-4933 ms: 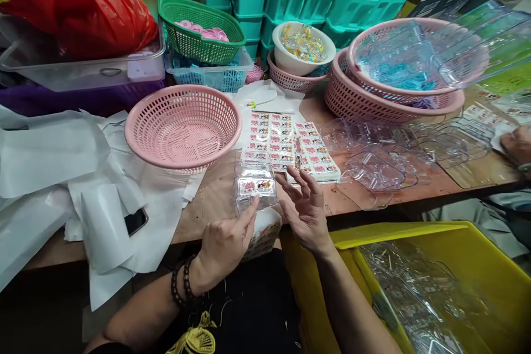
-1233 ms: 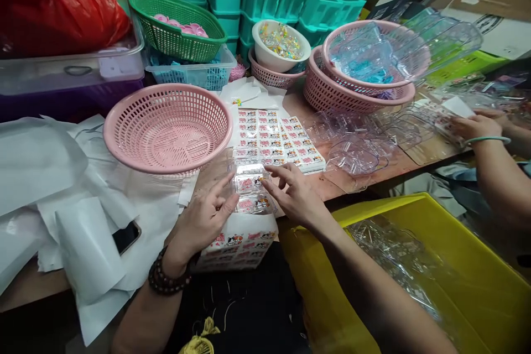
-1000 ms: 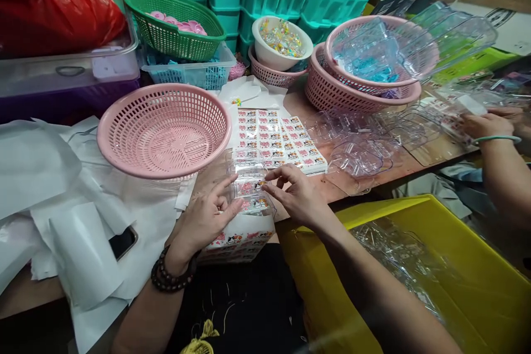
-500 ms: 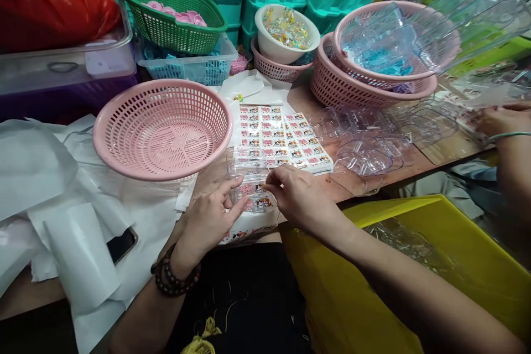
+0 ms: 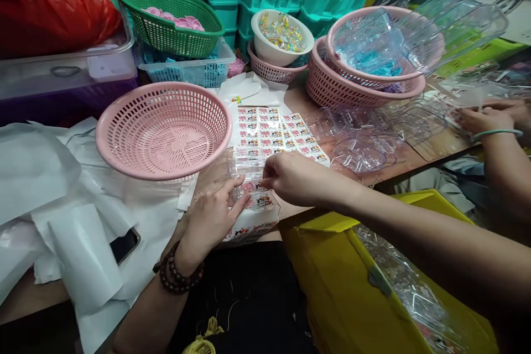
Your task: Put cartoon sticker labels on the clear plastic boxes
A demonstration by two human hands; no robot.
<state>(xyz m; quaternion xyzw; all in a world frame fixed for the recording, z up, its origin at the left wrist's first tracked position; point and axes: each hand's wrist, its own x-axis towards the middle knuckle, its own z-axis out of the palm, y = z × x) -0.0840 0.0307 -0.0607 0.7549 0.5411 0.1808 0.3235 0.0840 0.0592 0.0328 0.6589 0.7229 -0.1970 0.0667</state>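
Observation:
A clear plastic case (image 5: 246, 167) lies in front of me, over a stack of printed cat stickers (image 5: 249, 230). My left hand (image 5: 213, 215) rests against its left side, thumb and forefinger stretched apart and touching the plastic. Pink lettering and a cat picture (image 5: 263, 200) show at the case's near part; whether they are on it or under it I cannot tell. Over the right side of the case, my right hand (image 5: 292, 177) is closed in a pinch. Its fingertips and anything between them are hidden.
Sticker sheets (image 5: 269, 127) lie beyond the case. An empty pink basket (image 5: 164, 91) stands left, near white backing paper (image 5: 83, 249) and a phone (image 5: 125, 245). Clear plastic pieces (image 5: 360, 152) lie right. Below is a yellow bin (image 5: 340, 282). A co-worker's hands (image 5: 489, 119) are far right.
My right hand has shifted slightly up over the case, its forearm now higher. The left hand stays nearly in place. The view has turned a little, and more of the co-worker's hands shows.

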